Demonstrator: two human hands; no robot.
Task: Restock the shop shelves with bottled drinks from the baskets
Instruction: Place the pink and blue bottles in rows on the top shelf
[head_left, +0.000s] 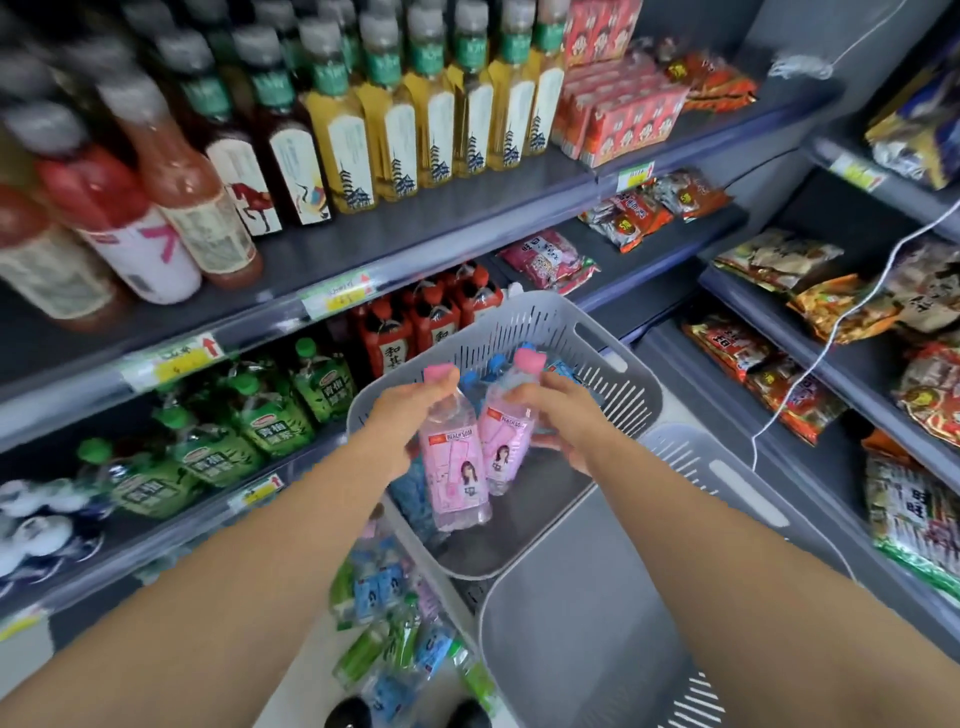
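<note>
Pink bottles (456, 467) gripped inside curled fingers (415, 405).

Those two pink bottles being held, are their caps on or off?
On. The left hand grips one pink bottle, the right hand the other pink bottle; a pink cap tops each.
</note>
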